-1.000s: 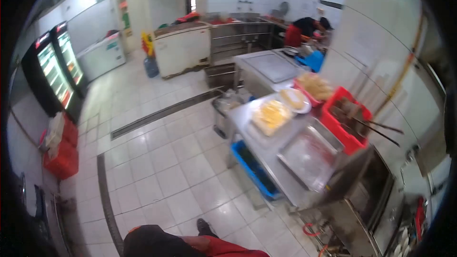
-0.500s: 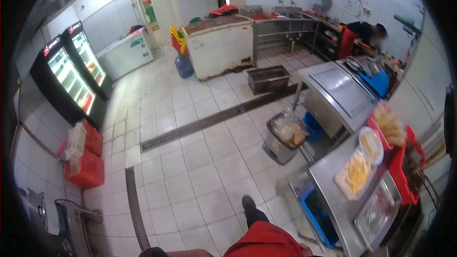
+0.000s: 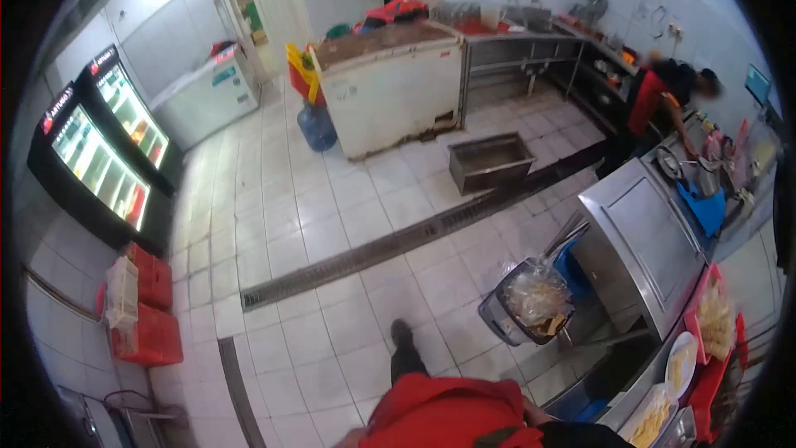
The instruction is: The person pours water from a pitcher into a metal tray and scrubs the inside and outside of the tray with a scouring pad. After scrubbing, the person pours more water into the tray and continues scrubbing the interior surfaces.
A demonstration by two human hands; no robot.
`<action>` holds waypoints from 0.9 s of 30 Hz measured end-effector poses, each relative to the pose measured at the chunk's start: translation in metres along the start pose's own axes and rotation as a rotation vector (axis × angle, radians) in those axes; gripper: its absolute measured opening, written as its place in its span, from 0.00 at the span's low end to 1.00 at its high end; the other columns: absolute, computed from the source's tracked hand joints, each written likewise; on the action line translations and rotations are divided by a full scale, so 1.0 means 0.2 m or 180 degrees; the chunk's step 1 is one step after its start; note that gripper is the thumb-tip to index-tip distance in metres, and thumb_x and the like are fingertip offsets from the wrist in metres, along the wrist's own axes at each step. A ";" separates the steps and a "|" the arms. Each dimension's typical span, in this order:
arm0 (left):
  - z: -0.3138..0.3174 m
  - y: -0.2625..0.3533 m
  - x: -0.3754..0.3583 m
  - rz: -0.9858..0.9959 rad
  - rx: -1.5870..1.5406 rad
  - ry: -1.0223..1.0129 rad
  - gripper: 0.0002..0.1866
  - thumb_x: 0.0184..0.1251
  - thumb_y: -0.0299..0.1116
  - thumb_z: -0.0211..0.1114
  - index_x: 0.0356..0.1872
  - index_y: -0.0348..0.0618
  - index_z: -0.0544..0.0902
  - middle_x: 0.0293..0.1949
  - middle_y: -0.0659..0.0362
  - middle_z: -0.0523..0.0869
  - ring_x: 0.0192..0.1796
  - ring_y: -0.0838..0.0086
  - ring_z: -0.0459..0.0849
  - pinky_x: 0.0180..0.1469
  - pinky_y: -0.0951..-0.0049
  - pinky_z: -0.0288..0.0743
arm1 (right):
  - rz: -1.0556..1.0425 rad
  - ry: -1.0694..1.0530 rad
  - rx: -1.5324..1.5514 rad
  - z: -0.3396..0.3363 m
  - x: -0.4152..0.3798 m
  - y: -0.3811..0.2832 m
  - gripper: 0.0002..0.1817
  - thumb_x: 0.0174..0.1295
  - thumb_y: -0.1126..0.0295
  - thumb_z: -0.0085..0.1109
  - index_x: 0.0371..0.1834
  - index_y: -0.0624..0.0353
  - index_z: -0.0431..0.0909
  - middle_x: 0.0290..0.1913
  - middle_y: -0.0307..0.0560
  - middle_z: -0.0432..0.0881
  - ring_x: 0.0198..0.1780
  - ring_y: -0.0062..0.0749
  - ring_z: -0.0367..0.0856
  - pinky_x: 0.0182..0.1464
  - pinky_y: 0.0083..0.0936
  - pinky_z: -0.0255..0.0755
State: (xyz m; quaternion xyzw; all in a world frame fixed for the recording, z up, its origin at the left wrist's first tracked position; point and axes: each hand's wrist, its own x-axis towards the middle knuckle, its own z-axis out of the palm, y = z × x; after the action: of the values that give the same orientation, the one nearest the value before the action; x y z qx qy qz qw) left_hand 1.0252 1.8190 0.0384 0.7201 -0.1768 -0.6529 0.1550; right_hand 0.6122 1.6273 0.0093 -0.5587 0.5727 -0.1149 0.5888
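Observation:
My right hand (image 3: 533,412) shows only as a small patch at the bottom edge, between the red apron (image 3: 439,406) and a dark sleeve (image 3: 580,435). Its fingers are hidden, so whether it holds anything does not show. At the bottom left of the apron a sliver of my left arm (image 3: 351,438) is visible, with the hand out of frame. One dark shoe (image 3: 402,333) is planted on the tiles. Nearest my right side are a grey waste bin (image 3: 499,313) full of plastic and scraps, and a tray of yellow food (image 3: 651,421).
A floor drain (image 3: 356,261) crosses the tiles. Ahead stand a steel trough (image 3: 491,168) and a chest freezer (image 3: 394,99). Lit drinks fridges (image 3: 95,158) and red crates (image 3: 148,336) line the left. A co-worker (image 3: 655,99) bends over the steel counter (image 3: 643,228).
My view has moved forward and turned, bringing the waste bin and steel counter closer. The food trays have slid toward the lower right edge. The co-worker's arm now reaches down to the counter.

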 end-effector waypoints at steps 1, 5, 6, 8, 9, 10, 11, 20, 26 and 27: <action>-0.10 0.11 0.03 -0.0013 -0.0024 -0.0038 0.28 0.66 0.40 0.60 0.61 0.32 0.69 0.45 0.53 0.86 0.46 0.64 0.84 0.49 0.63 0.76 | -0.0022 -0.0007 0.0006 -0.01 0.12 -0.12 0.21 0.64 0.61 0.57 0.55 0.63 0.75 0.54 0.48 0.80 0.53 0.30 0.77 0.58 0.30 0.70; -0.57 1.03 0.08 0.0061 -0.2482 -0.0829 0.21 0.68 0.34 0.56 0.58 0.30 0.72 0.52 0.51 0.82 0.50 0.69 0.83 0.53 0.68 0.75 | 0.0048 0.0052 0.0205 0.00 0.49 -0.56 0.20 0.64 0.61 0.57 0.55 0.62 0.75 0.54 0.48 0.80 0.53 0.30 0.77 0.58 0.29 0.70; -0.67 1.27 0.08 0.0295 -0.2960 -0.1441 0.20 0.69 0.34 0.55 0.56 0.31 0.74 0.54 0.51 0.81 0.51 0.70 0.82 0.55 0.70 0.75 | 0.0066 0.0088 0.0279 -0.01 0.56 -0.67 0.20 0.64 0.61 0.57 0.55 0.62 0.75 0.54 0.48 0.80 0.53 0.30 0.77 0.58 0.29 0.70; -0.90 1.15 0.49 0.1411 -0.2413 -0.1367 0.20 0.71 0.34 0.51 0.59 0.33 0.72 0.56 0.54 0.79 0.52 0.68 0.81 0.59 0.69 0.72 | 0.0131 0.0167 0.0493 -0.05 0.71 -0.89 0.20 0.64 0.61 0.57 0.55 0.62 0.75 0.55 0.48 0.80 0.53 0.30 0.77 0.58 0.29 0.70; -0.93 1.27 0.65 0.1382 -0.2030 -0.1133 0.20 0.71 0.34 0.51 0.59 0.33 0.72 0.56 0.53 0.79 0.53 0.68 0.81 0.59 0.68 0.72 | 0.0129 0.0214 0.0631 -0.09 0.78 -0.99 0.20 0.64 0.61 0.56 0.55 0.62 0.75 0.55 0.48 0.80 0.53 0.30 0.77 0.58 0.29 0.70; -0.90 1.46 0.78 0.1096 -0.1594 -0.0932 0.20 0.71 0.35 0.51 0.59 0.33 0.72 0.56 0.53 0.79 0.53 0.68 0.80 0.59 0.68 0.71 | 0.0170 0.0261 0.0741 -0.12 0.85 -1.09 0.20 0.64 0.61 0.56 0.55 0.62 0.75 0.55 0.48 0.80 0.53 0.30 0.77 0.58 0.29 0.69; -0.88 1.65 0.91 0.0863 -0.1192 -0.0827 0.20 0.71 0.35 0.51 0.59 0.34 0.72 0.56 0.53 0.79 0.53 0.67 0.80 0.59 0.68 0.71 | 0.0163 0.0324 0.0883 -0.15 0.95 -1.19 0.20 0.64 0.61 0.56 0.55 0.62 0.75 0.55 0.48 0.80 0.53 0.30 0.77 0.58 0.29 0.69; -0.74 3.04 1.82 0.0647 0.1120 -0.0794 0.22 0.71 0.38 0.50 0.61 0.37 0.70 0.56 0.53 0.79 0.55 0.65 0.79 0.61 0.65 0.69 | -0.0030 0.0498 0.0658 -0.57 2.16 -1.60 0.25 0.61 0.55 0.55 0.56 0.61 0.75 0.54 0.55 0.81 0.54 0.39 0.78 0.55 0.31 0.69; -0.93 3.71 2.13 0.0581 0.1707 -0.0945 0.23 0.71 0.40 0.49 0.62 0.39 0.69 0.55 0.52 0.79 0.56 0.63 0.78 0.63 0.63 0.67 | 0.0490 0.0571 0.0945 -0.59 2.60 -1.57 0.24 0.60 0.55 0.54 0.54 0.60 0.75 0.51 0.51 0.82 0.53 0.39 0.80 0.51 0.33 0.71; -0.97 3.80 2.21 0.0561 0.1810 -0.0988 0.23 0.71 0.40 0.49 0.62 0.40 0.69 0.55 0.52 0.79 0.56 0.63 0.78 0.63 0.63 0.67 | 0.0648 0.0617 0.0990 -0.57 2.64 -1.60 0.24 0.61 0.55 0.54 0.54 0.60 0.75 0.51 0.51 0.82 0.53 0.39 0.80 0.51 0.34 0.71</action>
State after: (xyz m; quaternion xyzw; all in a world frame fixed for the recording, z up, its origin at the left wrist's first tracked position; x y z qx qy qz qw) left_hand 1.2165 0.9391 0.0121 0.6084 -0.4350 -0.6633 -0.0250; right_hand 0.8504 1.0459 0.0053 -0.3866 0.6555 -0.1950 0.6187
